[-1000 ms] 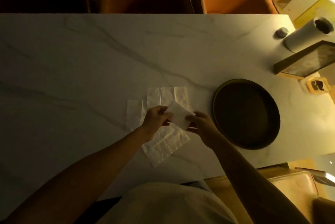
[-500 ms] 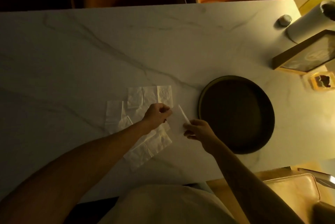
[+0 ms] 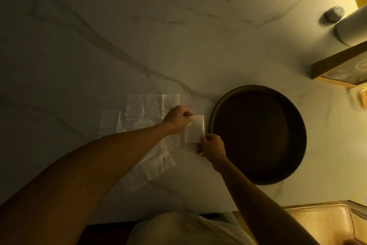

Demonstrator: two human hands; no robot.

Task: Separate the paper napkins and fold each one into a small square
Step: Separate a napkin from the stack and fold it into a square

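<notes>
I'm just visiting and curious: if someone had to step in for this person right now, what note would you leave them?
Left hand pinches the top left corner of the folded napkin; right hand pinches its bottom right corner.
The folded napkin is a small square, beside the round dark tray, which is empty.
Unfolded napkins lie spread under the left arm.
Done: one napkin folded.
Left: release it, then fold the rest.

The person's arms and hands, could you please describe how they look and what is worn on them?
Both arms are bare from hand to well above the elbow, with no sleeves in view. The left hand and right hand carry no gloves, and no watch or bracelet shows; rings cannot be told in this dim, warm light.
</notes>
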